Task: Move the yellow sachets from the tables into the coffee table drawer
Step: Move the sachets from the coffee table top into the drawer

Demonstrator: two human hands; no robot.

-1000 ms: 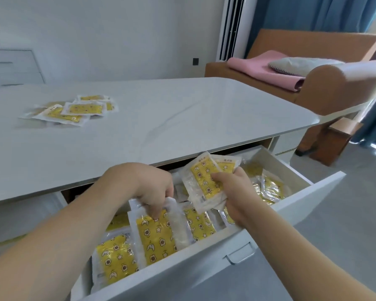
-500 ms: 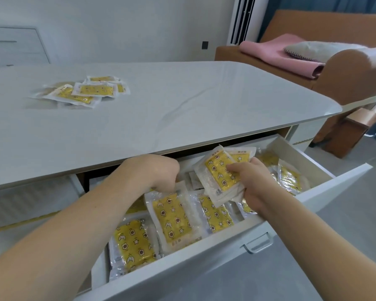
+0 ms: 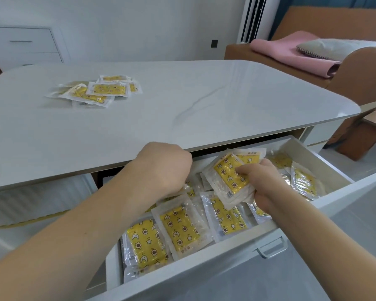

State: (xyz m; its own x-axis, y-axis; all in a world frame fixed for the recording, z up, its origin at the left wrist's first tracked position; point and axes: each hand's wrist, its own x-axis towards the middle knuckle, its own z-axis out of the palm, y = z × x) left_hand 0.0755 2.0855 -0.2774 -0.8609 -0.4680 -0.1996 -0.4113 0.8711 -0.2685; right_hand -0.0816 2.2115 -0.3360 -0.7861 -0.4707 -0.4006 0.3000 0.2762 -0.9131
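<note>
Right hand (image 3: 263,183) grips flat, crinkly plastic sachets (image 3: 230,177) over drawer (image 3: 237,255).

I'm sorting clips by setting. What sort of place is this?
Probably a home living room: a brown sofa with a pink blanket, and a white coffee table whose open drawer holds sachets.

No legible text on the yellow sachets (image 3: 178,230) (print too blurred)
</note>
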